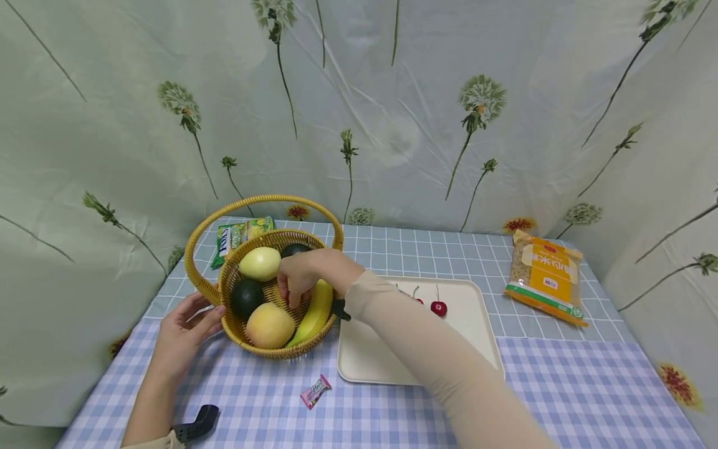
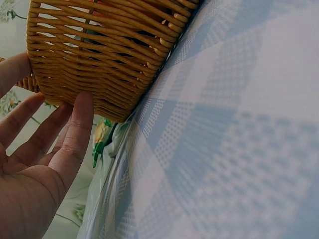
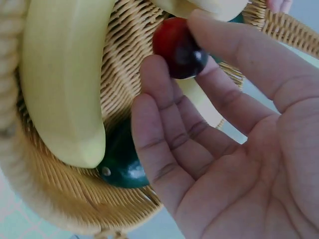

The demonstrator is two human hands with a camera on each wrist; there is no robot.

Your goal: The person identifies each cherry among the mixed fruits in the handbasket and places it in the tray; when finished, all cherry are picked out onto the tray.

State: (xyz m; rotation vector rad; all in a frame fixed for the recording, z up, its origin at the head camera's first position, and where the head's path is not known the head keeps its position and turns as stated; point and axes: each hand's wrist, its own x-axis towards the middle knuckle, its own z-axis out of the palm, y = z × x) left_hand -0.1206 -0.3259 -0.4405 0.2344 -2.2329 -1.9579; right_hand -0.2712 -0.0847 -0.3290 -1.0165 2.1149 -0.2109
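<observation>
In the right wrist view, my right hand pinches a dark red cherry between thumb and fingers. That hand reaches into a wicker basket with an arched handle, and the head view hides the cherry. Around it in the basket lie a banana, a peach, a pale yellow-green fruit and two dark green fruits, one in front and one behind. My left hand touches the basket's left side, its fingers nearly straight against the woven wall.
A cream tray stands right of the basket, partly under my right forearm, with a stemmed cherry and another partly hidden. A small pink wrapped candy lies in front. A green snack bag sits behind the basket; a yellow grain bag lies far right.
</observation>
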